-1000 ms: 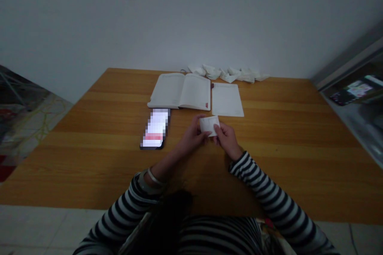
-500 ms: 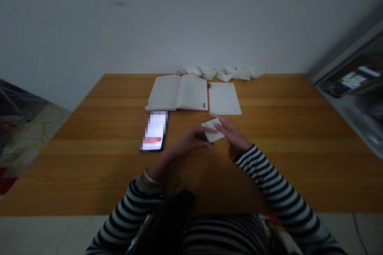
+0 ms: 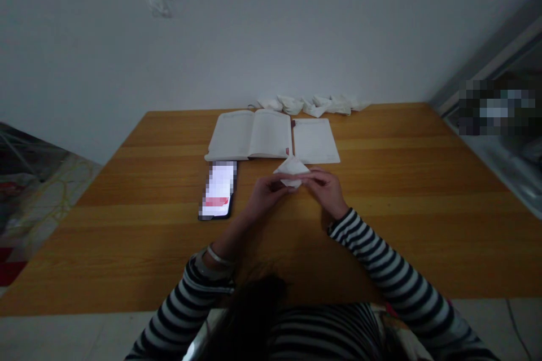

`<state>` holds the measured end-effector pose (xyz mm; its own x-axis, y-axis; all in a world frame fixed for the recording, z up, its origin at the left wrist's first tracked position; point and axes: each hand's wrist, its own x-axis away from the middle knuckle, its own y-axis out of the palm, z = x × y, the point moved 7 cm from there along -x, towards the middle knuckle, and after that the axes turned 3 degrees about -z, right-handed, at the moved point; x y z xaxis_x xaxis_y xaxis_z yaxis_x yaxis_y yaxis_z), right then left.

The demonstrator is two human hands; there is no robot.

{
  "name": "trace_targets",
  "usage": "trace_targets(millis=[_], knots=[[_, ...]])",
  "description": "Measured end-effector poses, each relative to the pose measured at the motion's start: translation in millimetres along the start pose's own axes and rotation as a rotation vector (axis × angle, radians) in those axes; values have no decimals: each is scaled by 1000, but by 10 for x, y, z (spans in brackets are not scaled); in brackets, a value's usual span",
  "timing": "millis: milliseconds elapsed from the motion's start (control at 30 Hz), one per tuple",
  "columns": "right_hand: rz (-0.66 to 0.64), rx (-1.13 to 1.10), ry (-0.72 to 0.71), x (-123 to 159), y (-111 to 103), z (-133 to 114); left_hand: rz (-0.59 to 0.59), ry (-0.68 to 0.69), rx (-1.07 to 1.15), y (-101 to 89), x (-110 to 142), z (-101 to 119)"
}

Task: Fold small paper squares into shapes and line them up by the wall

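A small piece of folded white paper (image 3: 292, 166) is held between both hands above the wooden table, one corner pointing away from me. My left hand (image 3: 266, 194) grips its left side, with fingers laid along the near part. From the right, my right hand (image 3: 328, 189) pinches the other side, and its fingertips come close to those of the left. The fingers hide the lower part of the paper. Just beyond lie an open notebook (image 3: 249, 135) and a loose white sheet (image 3: 316, 141). A lit phone (image 3: 219, 189) rests left of my left hand.
Several crumpled white papers or tissues (image 3: 313, 105) line the back edge of the wooden table (image 3: 402, 180), against the wall. Clear plastic (image 3: 156, 0) hangs on the wall at upper left. Blurred clutter stands beyond the table's right side.
The white paper has turned so that a corner points away, and it sits slightly farther left. Both hands have shifted their hold, with the fingers now meeting across its near part.
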<state>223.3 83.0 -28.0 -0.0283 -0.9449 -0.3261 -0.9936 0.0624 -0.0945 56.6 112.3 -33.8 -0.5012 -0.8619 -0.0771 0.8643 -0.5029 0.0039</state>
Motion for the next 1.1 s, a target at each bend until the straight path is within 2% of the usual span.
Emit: trace_targets(millis=[167,400,533,733,900,1100], knots=[[33,-16,30,14,-32,33,-1,-69,170,9,5,-47],[61,36,71,18,-19,87,-67,-124,146,67,42,-59],[113,33,54,16,-80,43,-114,-133,141,111,42,-54],[181,-57,100,32,-94,37,110,-86,75,-104,17,-5],[200,-117,152,57,-63,68,238,-64,56,-207,27,1],[118,-167,183,34,-53,52,152,-59,127,-167,11,29]])
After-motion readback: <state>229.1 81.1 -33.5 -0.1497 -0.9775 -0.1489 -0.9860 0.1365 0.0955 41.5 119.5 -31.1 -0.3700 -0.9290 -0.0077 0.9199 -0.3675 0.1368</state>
